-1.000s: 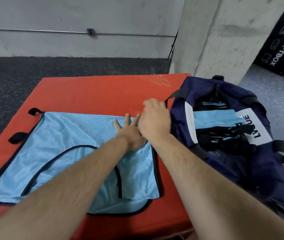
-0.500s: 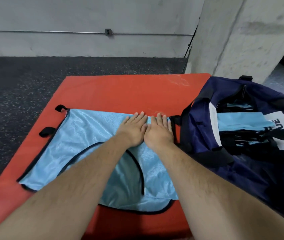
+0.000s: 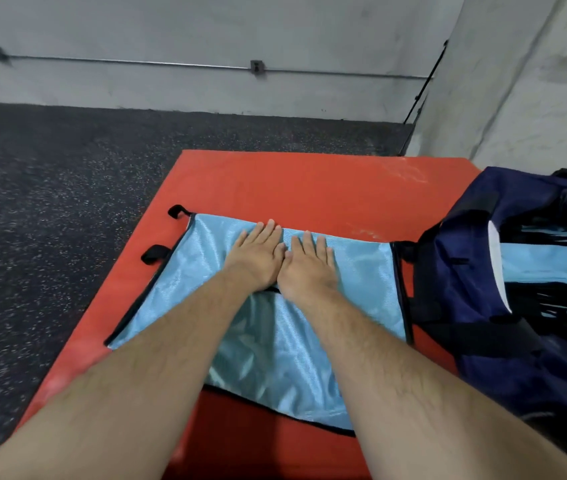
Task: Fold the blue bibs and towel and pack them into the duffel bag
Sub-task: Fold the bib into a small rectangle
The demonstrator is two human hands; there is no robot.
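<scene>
Blue bib (image 3: 361, 271) lies flat on red mat (image 3: 309, 188), right edge just beside the duffel bag (image 3: 465, 289), black strap loops (image 3: 154, 252) sticking out at its left edge. L hand (image 3: 256, 258) & R hand (image 3: 309, 268) sit side by side on the bib's far-middle, thumbs touching. Fingers (image 3: 264, 233) are straight & close together, palms down: pressing the cloth, gripping nothing

Change vs a sec ago: R hand was up w/ curled fingers at the bib's far right corner by the bag. Now it's down flat next to the L one, & both are nearer the bib's centre. Reads as spreading done & smoothing under way; prob. the 1st fold comes after. Bib not folded yet as far as I can tell, near part hidden by forearms

Bag is open w/ light blue folded cloth (image 3: 552, 268) already inside, so part of the packing looks done. Dark speckled floor (image 3: 50, 220) to the left
</scene>
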